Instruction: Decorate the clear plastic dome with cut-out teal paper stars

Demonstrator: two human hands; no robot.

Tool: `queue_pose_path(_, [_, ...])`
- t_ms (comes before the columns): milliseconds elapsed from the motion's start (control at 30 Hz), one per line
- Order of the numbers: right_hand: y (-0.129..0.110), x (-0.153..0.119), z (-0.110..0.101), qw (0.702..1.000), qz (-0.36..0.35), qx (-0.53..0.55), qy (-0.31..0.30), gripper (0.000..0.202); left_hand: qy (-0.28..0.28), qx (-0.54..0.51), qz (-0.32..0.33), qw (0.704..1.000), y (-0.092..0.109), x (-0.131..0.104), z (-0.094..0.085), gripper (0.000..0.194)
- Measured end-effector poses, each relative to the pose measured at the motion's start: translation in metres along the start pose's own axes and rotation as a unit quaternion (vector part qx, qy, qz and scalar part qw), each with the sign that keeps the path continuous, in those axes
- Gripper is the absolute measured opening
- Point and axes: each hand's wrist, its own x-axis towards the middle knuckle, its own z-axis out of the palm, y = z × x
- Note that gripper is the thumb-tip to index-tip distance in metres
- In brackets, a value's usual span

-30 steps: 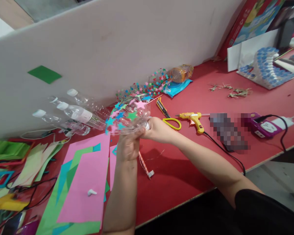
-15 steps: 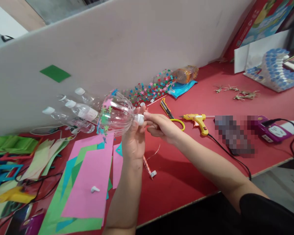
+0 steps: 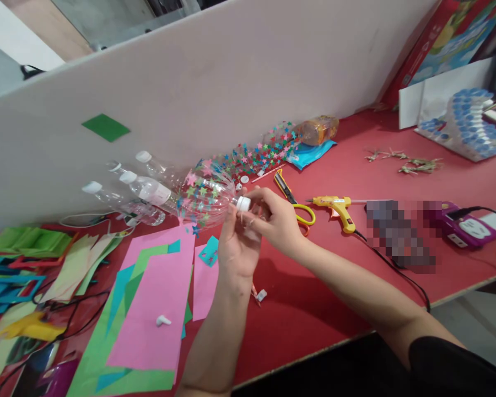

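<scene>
A clear plastic bottle [image 3: 210, 193], its side cut into strips and dotted with colourful star stickers, is held on its side above the table. Its white cap [image 3: 243, 204] points toward me. My left hand [image 3: 240, 242], palm up, closes its thumb and fingers around the neck just under the cap. From the right, my right hand [image 3: 279, 220] curls over with thumb and fingers at the cap and a thin, light strand by it. Part of its grip is hidden. Below my wrists lies a striped stick with a white piece [image 3: 261, 296].
Pink paper [image 3: 149, 309] and green sheets lie at left, with clear bottles [image 3: 149, 190] behind. Star-covered bottles [image 3: 260, 154] line the partition. Rightward are a utility knife [image 3: 284, 184], scissors [image 3: 305, 215], a yellow glue gun [image 3: 334, 205] with its cord, and a purple power socket [image 3: 458, 226].
The bottle has turned, showing more stars along its side. Both hands have shifted slightly right and down, and my right fingers now bend around the cap. The whole view has shifted slightly.
</scene>
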Motion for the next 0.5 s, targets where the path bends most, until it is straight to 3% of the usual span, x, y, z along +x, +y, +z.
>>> queue_pose_path(100, [0.002,-0.003,-0.003,0.989,-0.096,-0.112,-0.006,0.02,0.017,-0.024,-0.041,0.999,0.003,-0.003,0.0,0.022])
queue_pose_path(167, [0.0,-0.002,-0.005,0.988,-0.103,-0.118,-0.015,0.022,0.015,-0.015,-0.025,0.999,0.003,-0.003,-0.003,0.021])
queue_pose_path(300, [-0.007,0.005,-0.007,0.996,0.035,0.078,-0.037,0.025,-0.026,0.049,0.068,0.996,0.0,0.002,-0.009,0.031])
queue_pose_path(400, [-0.007,0.011,-0.008,0.946,0.168,0.263,-0.087,0.033,-0.049,0.091,0.098,0.99,-0.002,0.005,-0.01,0.036])
queue_pose_path(500, [-0.003,0.014,-0.008,0.88,0.244,0.373,-0.162,0.036,-0.05,0.102,0.105,0.988,-0.003,0.006,-0.009,0.038])
